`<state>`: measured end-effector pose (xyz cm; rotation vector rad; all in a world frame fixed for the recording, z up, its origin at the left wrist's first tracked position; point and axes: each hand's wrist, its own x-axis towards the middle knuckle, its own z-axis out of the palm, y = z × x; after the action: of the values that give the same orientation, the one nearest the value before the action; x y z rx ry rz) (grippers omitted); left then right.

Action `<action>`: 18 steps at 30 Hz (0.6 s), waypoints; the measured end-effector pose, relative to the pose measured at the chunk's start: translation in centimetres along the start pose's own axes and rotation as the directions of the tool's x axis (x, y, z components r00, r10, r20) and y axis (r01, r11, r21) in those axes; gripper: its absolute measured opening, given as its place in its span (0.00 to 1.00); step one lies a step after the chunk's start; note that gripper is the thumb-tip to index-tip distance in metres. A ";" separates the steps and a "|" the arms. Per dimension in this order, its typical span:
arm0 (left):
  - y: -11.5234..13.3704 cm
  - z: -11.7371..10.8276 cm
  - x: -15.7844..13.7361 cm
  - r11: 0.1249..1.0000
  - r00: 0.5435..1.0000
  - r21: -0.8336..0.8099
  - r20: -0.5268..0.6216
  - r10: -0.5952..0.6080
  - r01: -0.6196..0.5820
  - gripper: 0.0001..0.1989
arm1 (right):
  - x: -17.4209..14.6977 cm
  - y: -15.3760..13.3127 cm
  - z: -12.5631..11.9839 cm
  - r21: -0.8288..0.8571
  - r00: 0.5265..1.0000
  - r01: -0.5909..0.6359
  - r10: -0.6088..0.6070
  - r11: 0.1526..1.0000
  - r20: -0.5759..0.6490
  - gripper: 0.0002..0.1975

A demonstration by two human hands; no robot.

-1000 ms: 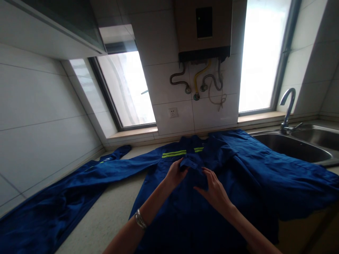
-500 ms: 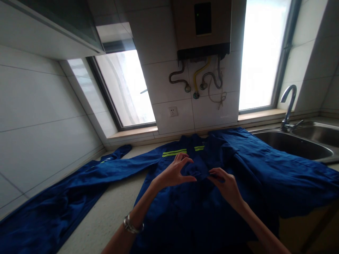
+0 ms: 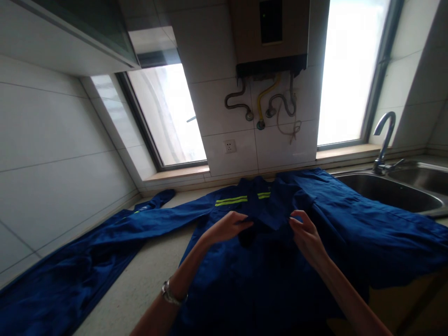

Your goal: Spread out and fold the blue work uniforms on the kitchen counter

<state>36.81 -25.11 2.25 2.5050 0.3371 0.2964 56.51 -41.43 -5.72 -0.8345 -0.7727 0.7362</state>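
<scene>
A dark blue work jacket point(image 3: 224, 275) with yellow-green stripes on its chest lies spread over the counter, its collar toward the wall. My left hand point(image 3: 229, 227) pinches the jacket's cloth near the middle of the front, below the left stripes. Across from it, my right hand point(image 3: 306, 233) is closed on the cloth too, with thumb and fingertips together. Between the two hands a raised fold of the blue fabric is stretched. Deep shadow hides the exact edges held. A silver bracelet circles my left wrist.
Another blue garment point(image 3: 87, 261) lies along the left wall on the pale counter point(image 3: 140, 284). At right, a jacket sleeve reaches beside the steel sink point(image 3: 378, 186) and faucet point(image 3: 383, 140). A water heater point(image 3: 269, 37) with pipes hangs on the tiled wall above an outlet point(image 3: 230, 146).
My left hand has gone from open fingers to a pinch on the cloth. My right hand has shifted right, and the fabric between the hands is drawn wider.
</scene>
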 end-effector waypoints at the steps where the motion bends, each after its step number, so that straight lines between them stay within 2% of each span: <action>1: -0.5 0.1 0.2 1.000 0.996 -0.012 -0.090 -0.016 0.015 0.18 | 0.1 0.0 0.2 -0.046 1.000 0.018 -0.017 0.999 0.007 0.13; 4: -1.2 0.7 1.0 0.998 0.954 0.005 -0.296 -0.052 0.056 0.17 | 0.0 0.0 0.9 -0.292 0.995 0.082 -0.064 0.953 0.070 0.14; 6: -1.1 1.1 1.2 0.996 0.936 -0.007 -0.342 -0.082 0.085 0.17 | -0.1 -0.1 1.5 -0.426 0.988 0.141 -0.101 0.894 0.114 0.16; 9: -0.4 1.4 1.2 0.995 0.944 -0.065 -0.315 -0.097 0.080 0.17 | -0.3 -0.2 2.1 -0.525 0.965 0.262 -0.212 0.810 0.154 0.12; 13: 0.8 1.4 0.9 0.995 0.953 -0.097 -0.297 -0.065 0.038 0.15 | -0.2 -0.3 2.6 -0.588 0.909 0.416 -0.339 0.694 0.244 0.08; 15: 1.4 1.6 0.8 0.993 0.951 -0.116 -0.305 -0.047 0.012 0.14 | -0.1 -0.2 3.0 -0.577 0.906 0.423 -0.319 0.699 0.279 0.08; 18: 2.2 2.0 0.7 0.983 0.960 -0.179 -0.278 -0.016 -0.035 0.13 | 0.0 0.0 3.6 -0.526 0.929 0.365 -0.263 0.768 0.261 0.07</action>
<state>38.40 -27.72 1.97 2.2856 0.3913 0.6584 53.53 -40.08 -4.13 -1.1462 -1.2933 0.2633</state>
